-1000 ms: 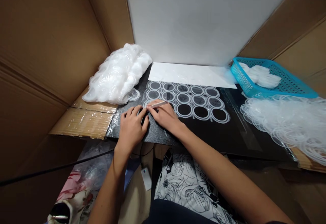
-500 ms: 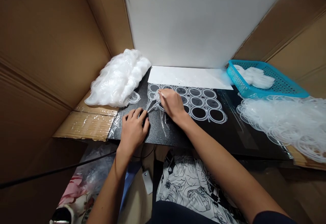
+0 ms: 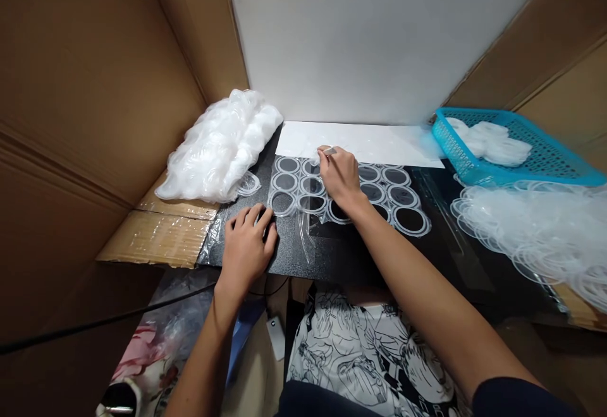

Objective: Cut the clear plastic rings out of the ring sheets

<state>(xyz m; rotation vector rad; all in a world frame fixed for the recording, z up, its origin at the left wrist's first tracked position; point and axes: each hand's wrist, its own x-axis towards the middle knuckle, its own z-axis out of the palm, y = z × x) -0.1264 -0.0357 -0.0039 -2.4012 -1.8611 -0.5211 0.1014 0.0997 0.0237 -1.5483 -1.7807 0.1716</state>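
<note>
A clear plastic sheet of joined rings [image 3: 327, 205] lies on the black tabletop [image 3: 341, 254], its rings in rows. My right hand [image 3: 340, 174] is closed above the sheet's far edge, pinching a small pale flat-ended tool [image 3: 329, 150]; its exact kind is not clear. The hand hides some rings below it. My left hand [image 3: 249, 240] lies flat at the sheet's near left corner, fingers a little apart, holding nothing. Thin clear plastic strips [image 3: 304, 237] lie just in front of the sheet.
Back left sits a heap of white translucent plastic [image 3: 215, 145], with a few loose rings [image 3: 248, 184] beside it. A blue basket [image 3: 458, 151] holds white pieces at right, behind a pile of clear rings [image 3: 535, 227]. White paper [image 3: 374, 141] lies along the back wall.
My right hand has moved right and away from me, off the sheet's left side to its far edge. The left corner rings now show fully. My left hand has barely moved.
</note>
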